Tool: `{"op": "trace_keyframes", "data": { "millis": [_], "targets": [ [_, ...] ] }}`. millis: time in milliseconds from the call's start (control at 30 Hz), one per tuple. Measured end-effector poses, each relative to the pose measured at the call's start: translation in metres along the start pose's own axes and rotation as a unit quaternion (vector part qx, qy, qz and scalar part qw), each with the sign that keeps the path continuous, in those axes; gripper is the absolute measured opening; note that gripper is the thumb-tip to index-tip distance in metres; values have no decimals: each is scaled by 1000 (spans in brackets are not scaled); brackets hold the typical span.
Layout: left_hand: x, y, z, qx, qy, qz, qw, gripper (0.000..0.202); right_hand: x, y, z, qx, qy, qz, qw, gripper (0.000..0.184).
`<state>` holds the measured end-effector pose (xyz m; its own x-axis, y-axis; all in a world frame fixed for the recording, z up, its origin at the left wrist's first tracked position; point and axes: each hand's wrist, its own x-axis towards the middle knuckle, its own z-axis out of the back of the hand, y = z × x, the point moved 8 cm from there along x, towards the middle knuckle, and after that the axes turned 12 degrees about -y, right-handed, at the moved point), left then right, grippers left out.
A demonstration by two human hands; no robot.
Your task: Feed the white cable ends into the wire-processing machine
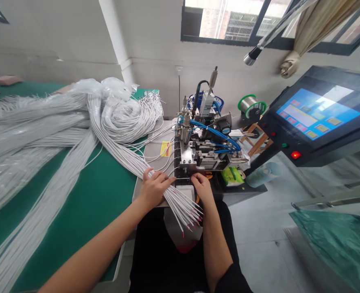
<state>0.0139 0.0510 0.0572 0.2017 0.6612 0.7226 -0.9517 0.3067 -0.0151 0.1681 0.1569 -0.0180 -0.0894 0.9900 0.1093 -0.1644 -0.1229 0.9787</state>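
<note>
A bundle of white cables (180, 203) with reddish tips runs beneath my left hand (156, 188), its ends fanned out above my lap. The thumb and forefinger of that hand close on a single white cable (183, 178), stretched sideways in front of the machine (198, 150). On the cable's other end, my right hand (200, 186) pinches with thumb and forefinger; the very tip is hidden by the fingers. Both hands are close to the machine's front edge, just below its metal block (186, 156).
More bundles of white cable (45, 130) cover much of the green table (112, 195) at left. A control screen (317, 114) leans in from the right. Behind the machine stands a wire spool (251, 105). A green packet (232, 176) lies right of my hands.
</note>
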Motion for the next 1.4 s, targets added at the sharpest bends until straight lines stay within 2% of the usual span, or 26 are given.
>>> {"op": "trace_keyframes", "data": {
  "millis": [133,300,467,633,800,933,1033,1100,1167,1267,1400],
  "targets": [
    [0,0,0,4,-1,1,1000,36,4,-15,-7,53,20,-65,996,23],
    [-2,2,-2,4,0,12,1000,35,1,-28,-9,90,19,-109,990,25],
    [-3,3,-2,-1,3,5,1000,31,-9,-25,-3,100,-2,-67,993,33],
    [-4,4,0,-2,-2,10,1000,31,-19,-27,8,76,-27,-64,995,40],
    [-3,2,8,-7,-46,-9,999,17,-21,-11,22,93,-41,-65,993,38],
    [-7,-5,15,-49,-80,-70,993,22,-32,14,24,113,31,-61,991,35],
    [-9,-3,19,-59,-94,-79,991,24,-47,40,18,96,133,-10,986,24],
    [-9,-3,19,-61,-86,-87,991,25,-58,54,12,77,200,30,976,28],
    [-9,-5,17,-64,-74,-102,990,26,-64,64,8,71,224,66,970,28],
    [-8,-9,16,-74,-62,-122,988,31,-59,65,13,94,157,78,980,21],
    [-7,-9,17,-84,-63,-119,987,36,-46,42,19,131,51,0,990,24]
  ]
}}
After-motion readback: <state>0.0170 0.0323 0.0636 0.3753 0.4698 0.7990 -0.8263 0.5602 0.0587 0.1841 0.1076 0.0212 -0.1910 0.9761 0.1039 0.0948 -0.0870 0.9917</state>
